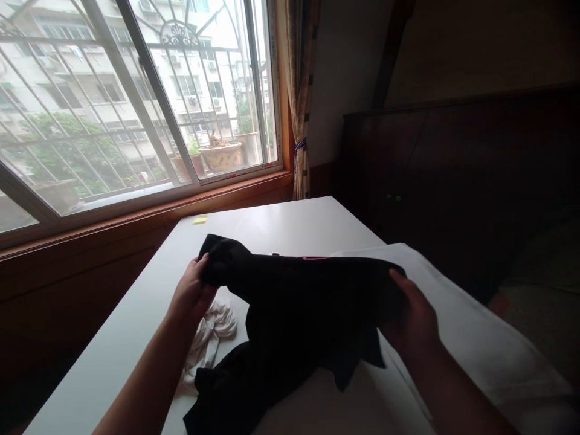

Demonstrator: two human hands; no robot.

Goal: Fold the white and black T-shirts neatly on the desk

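A black garment is stretched between my two hands above the white table, its lower parts hanging down in loose folds. My left hand is closed on its upper left end, thumb on top. At the upper right end, my right hand grips the cloth, with some fingers hidden behind or in shadow. A thin pinkish mark shows along the top edge. Beside my left forearm, a crumpled white cloth lies on the table, partly covered by the arm and the black garment.
The white table reaches toward a barred window. A yellow note lies near its far left corner. White fabric spreads along the right side. A tied curtain hangs beyond the far edge, and dark furniture stands at the right.
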